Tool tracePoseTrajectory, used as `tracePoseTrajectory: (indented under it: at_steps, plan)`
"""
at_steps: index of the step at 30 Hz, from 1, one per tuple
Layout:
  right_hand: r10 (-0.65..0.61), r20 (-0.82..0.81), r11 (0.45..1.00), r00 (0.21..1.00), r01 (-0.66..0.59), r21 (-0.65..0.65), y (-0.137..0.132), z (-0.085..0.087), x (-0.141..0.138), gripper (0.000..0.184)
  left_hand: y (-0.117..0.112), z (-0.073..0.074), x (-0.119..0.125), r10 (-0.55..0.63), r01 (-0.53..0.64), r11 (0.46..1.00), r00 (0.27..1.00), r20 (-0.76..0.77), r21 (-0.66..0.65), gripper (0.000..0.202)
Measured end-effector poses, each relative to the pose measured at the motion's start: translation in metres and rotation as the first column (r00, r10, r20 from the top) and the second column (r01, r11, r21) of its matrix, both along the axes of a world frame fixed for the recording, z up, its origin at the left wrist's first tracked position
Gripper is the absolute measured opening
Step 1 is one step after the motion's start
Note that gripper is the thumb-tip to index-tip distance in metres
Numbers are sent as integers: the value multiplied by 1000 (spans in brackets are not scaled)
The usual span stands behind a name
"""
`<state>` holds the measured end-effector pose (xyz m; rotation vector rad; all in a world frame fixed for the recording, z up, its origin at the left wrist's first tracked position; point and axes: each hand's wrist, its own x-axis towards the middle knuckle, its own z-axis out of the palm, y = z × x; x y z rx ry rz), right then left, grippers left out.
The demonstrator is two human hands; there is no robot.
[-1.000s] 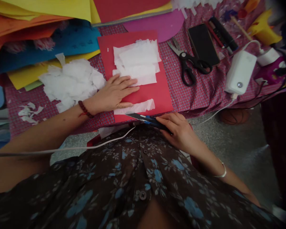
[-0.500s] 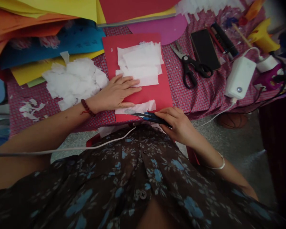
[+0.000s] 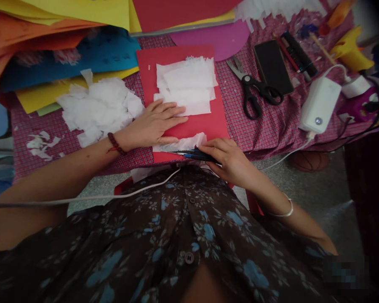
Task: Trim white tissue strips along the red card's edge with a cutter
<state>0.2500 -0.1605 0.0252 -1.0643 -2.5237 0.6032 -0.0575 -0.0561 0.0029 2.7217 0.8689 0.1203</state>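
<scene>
A red card sheet (image 3: 214, 120) lies on the checked tablecloth with layered white tissue pieces (image 3: 186, 84) on its upper half. My left hand (image 3: 153, 124) lies flat on the sheet, fingers stretched out, pressing it down. A narrow white tissue strip (image 3: 180, 145) sits at the sheet's near edge. My right hand (image 3: 229, 158) is closed round a dark utility knife with a blue body (image 3: 192, 154), its blade pointing left along the lower edge of that strip.
A heap of torn white tissue (image 3: 97, 105) lies left of the sheet. Coloured paper sheets (image 3: 66, 54) are stacked at the back left. Black scissors (image 3: 251, 90), a phone (image 3: 271, 65), pens and a white power adapter (image 3: 318, 105) lie at the right.
My right hand has slid the knife leftward and slightly up, so the blade now lies against the tissue strip. My left hand has stayed flat on the red sheet.
</scene>
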Motion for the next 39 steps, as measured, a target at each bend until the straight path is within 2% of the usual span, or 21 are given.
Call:
tracePoseTrajectory:
  at_steps: [7, 11, 18, 23, 30, 35, 39]
  plan:
    - [28, 19, 999, 999, -28, 23, 6, 0, 0, 40, 0, 0, 1, 5, -5, 1000, 1000, 4, -8, 82]
    - [1, 25, 1000, 1000, -2, 24, 7, -1, 7, 39, 0, -2, 0, 4, -4, 1000, 1000, 23, -6, 83]
    - [23, 49, 994, 999, -28, 105, 11, -7, 4, 39, 1, -3, 0, -27, 27, 998, 1000, -3, 50, 86]
    - [49, 30, 999, 998, -49, 21, 16, -6, -2, 41, 1, -3, 0, -19, 20, 998, 1000, -12, 65, 83]
    - [98, 21, 995, 995, -97, -19, 22, 0, -10, 40, -1, -1, 1, -13, 13, 998, 1000, -9, 55, 65]
    - [121, 23, 992, 992, -120, -22, 24, 2, -13, 40, -1, 0, 2, 1, -1, 1000, 1000, -18, 16, 74]
    - [98, 25, 995, 995, -98, -23, 16, 2, -16, 42, 0, 0, 2, -2, 3, 1000, 999, -32, 30, 84]
